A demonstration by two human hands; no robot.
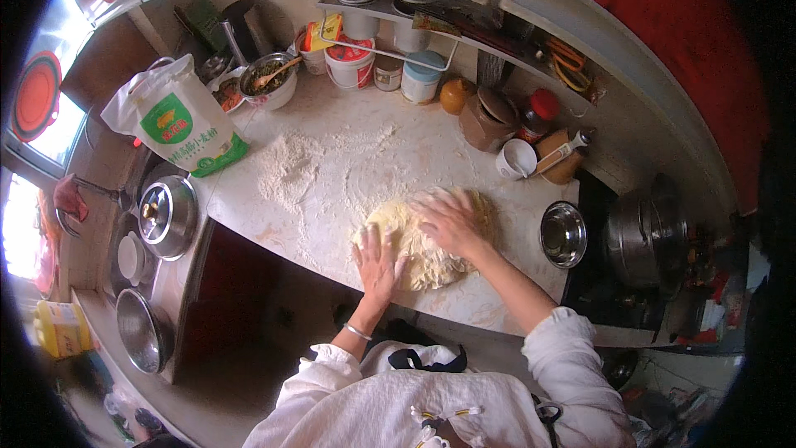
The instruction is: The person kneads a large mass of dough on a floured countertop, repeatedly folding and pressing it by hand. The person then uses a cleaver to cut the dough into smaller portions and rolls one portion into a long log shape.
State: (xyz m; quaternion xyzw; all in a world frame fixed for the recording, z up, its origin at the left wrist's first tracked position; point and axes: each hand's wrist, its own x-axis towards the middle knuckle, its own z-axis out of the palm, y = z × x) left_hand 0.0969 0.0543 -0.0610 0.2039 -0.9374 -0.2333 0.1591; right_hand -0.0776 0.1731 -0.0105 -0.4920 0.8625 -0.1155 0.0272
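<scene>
A large mass of pale yellow dough (pixel 438 264) lies on the countertop (pixel 273 233) near its front edge, its surface rough and folded. Flat against the dough's left side rests my left hand (pixel 378 261), fingers spread and pointing away from me. My right hand (pixel 449 221) lies over the upper part of the dough; its fingertips look floury and slightly blurred. Neither hand is closed around anything. A heap of loose flour (pixel 289 168) is spread beyond the dough to the left, with thinner streaks across the counter.
At the left stand a flour bag (pixel 177 121) and a lidded steel pot (pixel 166 218). A bowl of chopped filling (pixel 270 81) holds a wooden spoon. Tubs and jars (pixel 349 62) line the wall below a shelf. Right are a steel bowl (pixel 563 234) and a large pot (pixel 643 236).
</scene>
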